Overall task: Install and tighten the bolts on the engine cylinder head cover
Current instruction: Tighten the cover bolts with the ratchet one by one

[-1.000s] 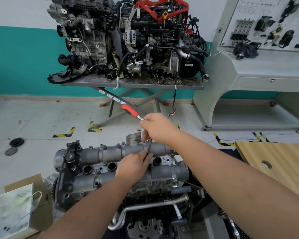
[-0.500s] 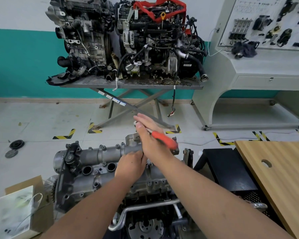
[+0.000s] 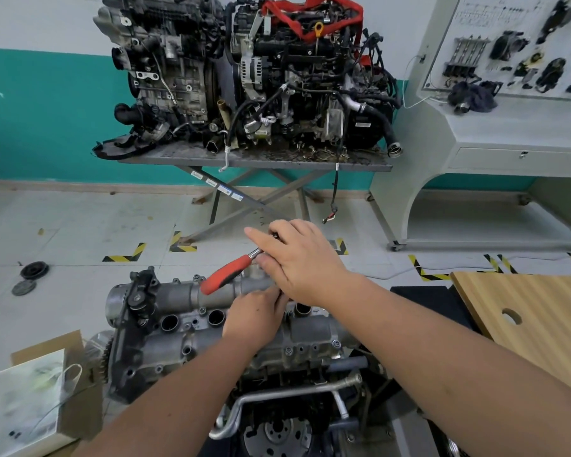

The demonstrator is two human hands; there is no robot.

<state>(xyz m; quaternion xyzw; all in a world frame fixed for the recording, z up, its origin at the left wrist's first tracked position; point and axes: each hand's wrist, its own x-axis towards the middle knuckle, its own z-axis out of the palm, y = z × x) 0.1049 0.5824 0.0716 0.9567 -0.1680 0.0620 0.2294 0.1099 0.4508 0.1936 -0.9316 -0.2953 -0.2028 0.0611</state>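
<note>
The grey cylinder head cover (image 3: 178,338) lies across the engine in front of me, with bolts along its edges and round plug holes down its middle. My right hand (image 3: 302,262) holds the head of a ratchet wrench; its red handle (image 3: 226,274) points left over the cover's far tube. My left hand (image 3: 254,316) is closed just below, around the wrench's shaft at the cover's middle. The socket and the bolt under it are hidden by both hands.
A cardboard box with a white bag (image 3: 27,400) sits at the lower left. A wooden board with a hole (image 3: 534,318) is on the right. Two engines stand on a metal stand (image 3: 254,159) behind, beside a grey display bench (image 3: 508,143). Round discs (image 3: 30,275) lie on the floor.
The ratchet's red handle has swung from far left around to the right and back to the left. My right hand turned with it; my left hand stayed on the shaft.
</note>
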